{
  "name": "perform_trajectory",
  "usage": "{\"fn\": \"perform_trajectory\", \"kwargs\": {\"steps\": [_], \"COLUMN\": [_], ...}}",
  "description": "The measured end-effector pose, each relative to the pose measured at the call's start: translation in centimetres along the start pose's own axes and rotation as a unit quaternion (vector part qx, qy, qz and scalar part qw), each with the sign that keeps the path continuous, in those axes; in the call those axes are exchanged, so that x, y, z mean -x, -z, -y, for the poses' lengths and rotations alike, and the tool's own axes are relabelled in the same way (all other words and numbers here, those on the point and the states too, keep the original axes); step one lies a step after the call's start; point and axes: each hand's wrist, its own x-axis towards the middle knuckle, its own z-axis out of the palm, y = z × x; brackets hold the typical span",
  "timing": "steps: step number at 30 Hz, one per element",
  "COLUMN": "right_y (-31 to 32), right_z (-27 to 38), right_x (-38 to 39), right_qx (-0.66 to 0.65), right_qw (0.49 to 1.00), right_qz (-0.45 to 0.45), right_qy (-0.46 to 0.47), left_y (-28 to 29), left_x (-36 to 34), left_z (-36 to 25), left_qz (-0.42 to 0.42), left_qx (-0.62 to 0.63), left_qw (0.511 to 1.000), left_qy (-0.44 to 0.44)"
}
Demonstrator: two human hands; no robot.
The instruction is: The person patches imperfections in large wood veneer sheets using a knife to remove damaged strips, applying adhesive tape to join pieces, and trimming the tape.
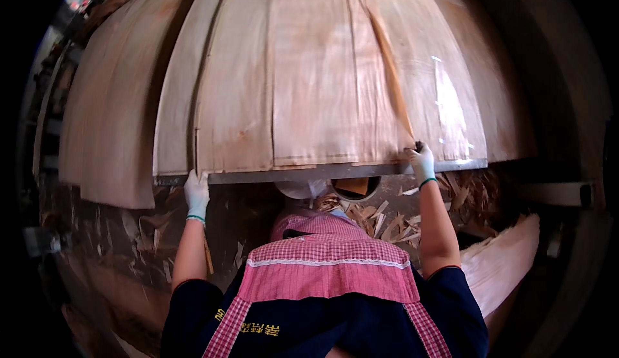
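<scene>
Veneer sheets (pixel 309 87) lay spread ahead of the person in the head view, near ends along a grey front rim (pixel 258 175). The left hand (pixel 196 197) touched that rim, though whether it gripped could not be told, while the right hand (pixel 422 163) was closed on the sheets' edge beside an orange-brown strip (pixel 391 74). Aligning edges seemed the step in hand, the next move probably calling for level handling.

The veneer sheets (pixel 313 100) are pale tan with pinkish grain; the near bar (pixel 248 177) is dark grey. The gloves (pixel 198 197) are white with green edging. The apron (pixel 329 282) is pink with checked straps (pixel 227 329) and white trim; the shirt (pixel 367 329) is navy with yellow lettering.
</scene>
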Motion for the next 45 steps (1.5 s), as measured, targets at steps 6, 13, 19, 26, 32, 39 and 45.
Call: {"fn": "perform_trajectory", "kwargs": {"steps": [6,13,19,26,32,39,45], "right_y": [2.7,5.2,2.7,-2.4,-4.9,-5.6,-3.9], "right_z": [9.5,8.7,3.5,4.4,2.8,2.9,2.4], "right_x": [1.6,0.6,2.6,4.8,1.3,2.6,3.7], "right_qx": [-0.122,-0.273,-0.627,-0.335,-0.14,0.038,0.103], "right_qw": [0.983,0.944,0.736,0.912,0.982,0.995,0.988], "right_qz": [0.114,0.134,0.118,0.088,0.108,-0.033,-0.063], "right_qy": [-0.081,-0.128,-0.225,-0.219,-0.061,0.088,0.091], "left_y": [-0.5,-10.6,-13.0,-14.5,-17.7,-17.9,-17.7], "left_x": [2.1,2.3,1.1,0.5,0.2,2.1,5.5], "left_z": [-6.8,-15.6,-18.2,-13.9,-15.2,-13.9,-15.4], "left_qz": [-0.078,0.227,0.317,0.308,0.221,0.132,0.116], "left_qx": [-0.243,0.263,0.343,0.368,0.299,0.221,0.267], "left_qw": [0.96,0.938,0.884,0.877,0.928,0.966,0.956], "left_qy": [-0.112,0.013,0.012,0.036,-0.016,-0.028,-0.024]}}
